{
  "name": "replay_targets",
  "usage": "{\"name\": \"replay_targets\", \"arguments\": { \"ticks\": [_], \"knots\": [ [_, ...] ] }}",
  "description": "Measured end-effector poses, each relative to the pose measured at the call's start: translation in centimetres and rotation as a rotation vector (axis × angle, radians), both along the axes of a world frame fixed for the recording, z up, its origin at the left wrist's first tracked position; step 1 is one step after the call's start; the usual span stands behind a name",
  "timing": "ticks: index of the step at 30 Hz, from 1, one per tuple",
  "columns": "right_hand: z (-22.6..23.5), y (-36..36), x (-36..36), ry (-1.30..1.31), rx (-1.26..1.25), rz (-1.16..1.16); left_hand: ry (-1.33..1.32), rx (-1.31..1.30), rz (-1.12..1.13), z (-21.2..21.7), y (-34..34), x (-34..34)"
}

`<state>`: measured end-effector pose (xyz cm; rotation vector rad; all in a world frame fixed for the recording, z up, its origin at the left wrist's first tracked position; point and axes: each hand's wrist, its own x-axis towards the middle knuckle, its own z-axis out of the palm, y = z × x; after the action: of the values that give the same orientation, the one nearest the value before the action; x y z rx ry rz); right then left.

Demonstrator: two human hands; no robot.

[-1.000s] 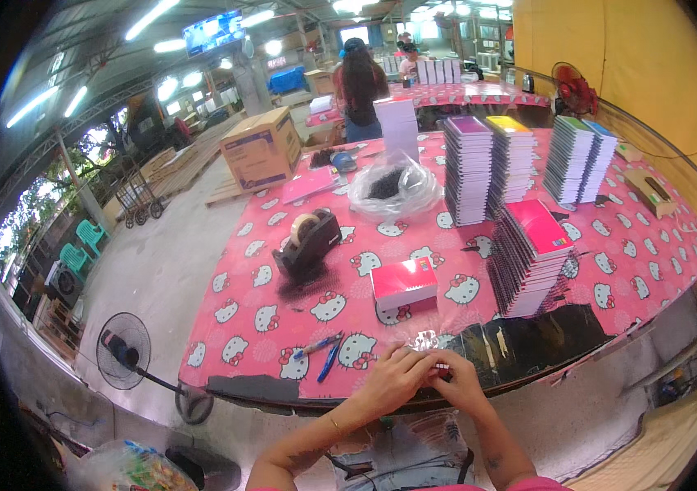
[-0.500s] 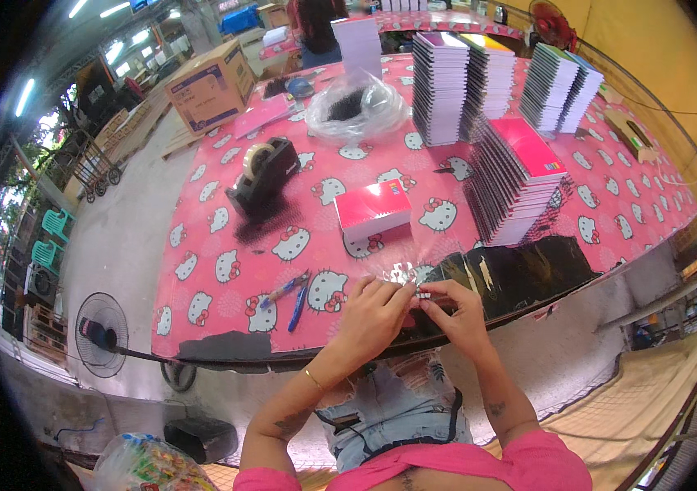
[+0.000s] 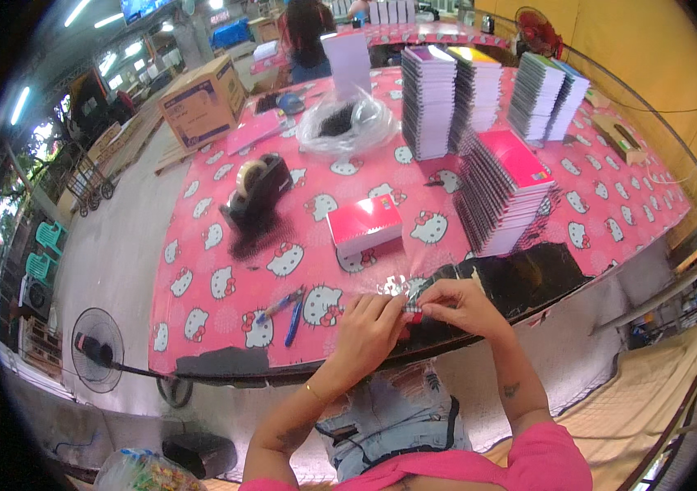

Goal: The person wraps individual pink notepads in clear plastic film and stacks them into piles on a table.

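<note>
At the table's near edge my left hand [image 3: 369,331] and my right hand [image 3: 461,307] meet, fingertips almost touching. Bent fingers of the left hand cover most of what they hold. My right thumb and fingers pinch together beside them. A small shiny piece with red and dark parts [image 3: 412,306] shows between the hands; its kind is hidden. Just beyond them lies a stack of small pink-covered pads [image 3: 365,222]. To the left rest a blue pen [image 3: 293,323] and a slim tool with a blue tip [image 3: 275,308]. On the right rises a stack of pink spiral notebooks [image 3: 505,192].
A black tape dispenser [image 3: 257,192] stands left of centre. Farther back are a clear plastic bag with black contents [image 3: 347,123], tall notebook stacks [image 3: 428,102] and a cardboard box [image 3: 203,102]. A standing fan [image 3: 96,350] is beside the table's left corner. Someone [image 3: 306,37] is beyond the table.
My right hand has turned and lifted slightly, its fingers now closer together in a pinch. The left hand stays almost in place. The whole view has shifted a little.
</note>
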<state>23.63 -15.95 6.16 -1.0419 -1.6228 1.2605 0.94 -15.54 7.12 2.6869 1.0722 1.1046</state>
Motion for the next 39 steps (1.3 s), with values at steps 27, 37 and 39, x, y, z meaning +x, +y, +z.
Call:
{"name": "replay_targets", "arguments": {
  "ticks": [27,37,39],
  "knots": [
    [17.6,7.5,14.8,-0.290,0.357,-0.629,-0.537,-0.099,0.103,3.3,0.2,-0.4],
    [14.9,7.1,11.9,-1.104,0.750,-0.736,-0.227,0.078,0.247,0.9,7.9,-1.5],
    [13.6,6.2,8.8,-1.198,0.925,-0.693,-0.093,0.086,0.217,0.2,9.8,-1.9]
  ]
}}
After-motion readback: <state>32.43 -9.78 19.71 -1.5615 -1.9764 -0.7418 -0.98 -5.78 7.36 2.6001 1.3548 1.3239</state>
